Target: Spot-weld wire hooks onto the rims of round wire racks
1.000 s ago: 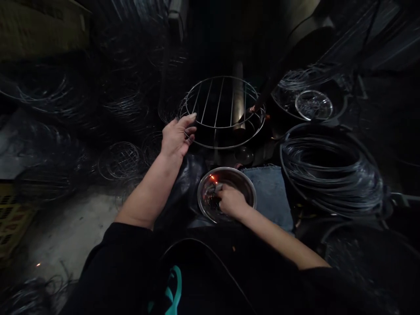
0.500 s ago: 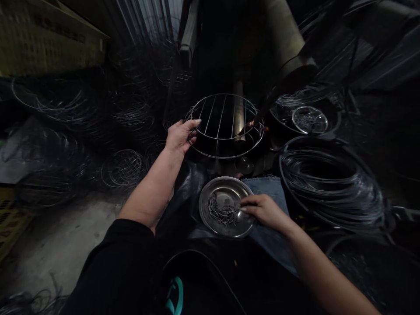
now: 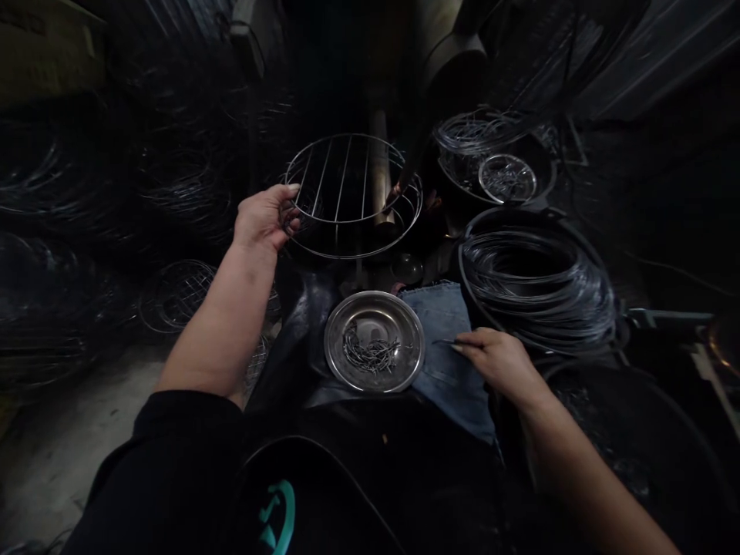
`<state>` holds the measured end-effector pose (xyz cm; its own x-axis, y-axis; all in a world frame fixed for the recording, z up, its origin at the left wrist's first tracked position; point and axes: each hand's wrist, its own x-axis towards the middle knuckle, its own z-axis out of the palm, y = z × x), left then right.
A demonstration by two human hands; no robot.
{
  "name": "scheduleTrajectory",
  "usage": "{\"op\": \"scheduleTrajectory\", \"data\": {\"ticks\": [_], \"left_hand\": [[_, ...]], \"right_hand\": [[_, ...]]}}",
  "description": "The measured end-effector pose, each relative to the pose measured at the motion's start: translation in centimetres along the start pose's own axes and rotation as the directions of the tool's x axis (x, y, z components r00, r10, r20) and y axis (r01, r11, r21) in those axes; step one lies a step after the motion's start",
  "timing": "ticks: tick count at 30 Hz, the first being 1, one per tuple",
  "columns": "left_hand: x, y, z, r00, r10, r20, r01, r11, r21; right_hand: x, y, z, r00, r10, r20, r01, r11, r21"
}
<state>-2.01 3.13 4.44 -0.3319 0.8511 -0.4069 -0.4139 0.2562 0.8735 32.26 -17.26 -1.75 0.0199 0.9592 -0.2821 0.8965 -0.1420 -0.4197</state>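
Note:
My left hand point(image 3: 267, 218) grips the left side of a round wire rack point(image 3: 341, 221), made of two rings with parallel bars across the upper one. At its right side the rack meets a dark rod with a copper-coloured tip point(image 3: 394, 193). My right hand point(image 3: 500, 362) pinches a short piece of wire point(image 3: 444, 341) that points left, just right of a shallow steel dish point(image 3: 334, 351). In the dish lies a small heap of short bent wire pieces point(image 3: 373, 354). The dish rests on my lap, beside blue denim point(image 3: 448, 324).
A black tub with a large coil of wire point(image 3: 537, 308) stands at the right. Behind it, another tub carries loose wire and a small round dish point(image 3: 507, 179). Round wire grids point(image 3: 179, 297) lie at the left. A thick pipe point(image 3: 448, 58) hangs at the top.
My right hand has moved from the dish's right rim out to the right, with the wire piece now showing. The camera view has shifted right; my left hand keeps hold of the rack.

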Motion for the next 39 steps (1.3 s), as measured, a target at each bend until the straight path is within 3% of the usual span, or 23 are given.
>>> {"op": "scheduleTrajectory", "data": {"ticks": [3, 7, 10, 12, 17, 19, 20, 21, 23, 25, 27, 31, 36, 39], "left_hand": [[0.0, 0.1, 0.0, 1.000, 0.004, -0.010, -0.004, 1.000, 0.019], [0.2, 0.1, -0.1, 1.000, 0.003, 0.005, -0.003, 0.999, 0.042], [0.4, 0.0, -0.2, 1.000, 0.009, 0.015, -0.010, 0.999, 0.043], [0.5, -0.1, -0.2, 1.000, 0.016, 0.020, -0.016, 0.999, 0.031], [0.3, -0.2, -0.4, 0.999, 0.006, 0.041, -0.007, 1.000, 0.004], [0.0, -0.1, -0.4, 0.999, 0.007, 0.049, -0.007, 1.000, -0.017], [-0.2, -0.1, -0.4, 0.999, 0.006, 0.050, -0.004, 0.999, -0.032], [-0.4, -0.1, -0.4, 0.999, 0.002, 0.050, 0.000, 0.999, -0.049], [-0.9, -0.1, -0.4, 0.999, -0.010, 0.049, 0.014, 0.997, -0.081], [-1.5, -0.1, -0.6, 0.999, -0.025, 0.044, 0.030, 0.994, -0.102], [-1.8, -0.1, -0.7, 0.999, -0.034, 0.030, 0.037, 0.993, -0.108], [-1.7, -0.1, -1.0, 0.999, -0.034, 0.016, 0.035, 0.995, -0.090], [-0.6, 0.2, -1.1, 0.999, -0.033, 0.043, 0.035, 0.998, -0.049], [-0.3, 0.3, -1.2, 0.998, -0.041, 0.041, 0.043, 0.998, -0.053]], "right_hand": [[0.0, 0.1, -0.2, 0.996, -0.001, -0.090, -0.022, 0.967, -0.256], [-0.3, -0.9, -0.6, 0.961, -0.182, -0.210, 0.045, 0.848, -0.528], [-0.7, -1.9, -0.5, 0.959, -0.230, -0.164, 0.083, 0.785, -0.613], [-0.9, -2.4, -0.3, 0.976, -0.205, -0.080, 0.117, 0.791, -0.600], [0.8, -2.9, -1.2, 0.987, -0.159, 0.015, 0.154, 0.923, -0.353], [2.8, -4.2, -2.5, 0.976, -0.216, -0.035, 0.212, 0.974, -0.081], [4.0, -5.3, -3.1, 0.969, -0.236, -0.079, 0.244, 0.961, 0.131], [5.2, -6.6, -3.5, 0.964, -0.231, -0.132, 0.263, 0.900, 0.349], [7.4, -9.9, -3.9, 0.953, -0.198, -0.229, 0.301, 0.695, 0.652], [9.1, -13.2, -3.4, 0.936, -0.133, -0.326, 0.347, 0.515, 0.784], [10.1, -15.6, -2.5, 0.923, -0.076, -0.378, 0.371, 0.446, 0.815], [10.8, -16.6, -1.5, 0.932, -0.036, -0.359, 0.324, 0.523, 0.788], [11.1, -16.0, -2.5, 0.943, -0.112, -0.313, 0.297, 0.707, 0.642], [10.9, -16.7, -2.7, 0.936, -0.047, -0.348, 0.249, 0.788, 0.563]]}}
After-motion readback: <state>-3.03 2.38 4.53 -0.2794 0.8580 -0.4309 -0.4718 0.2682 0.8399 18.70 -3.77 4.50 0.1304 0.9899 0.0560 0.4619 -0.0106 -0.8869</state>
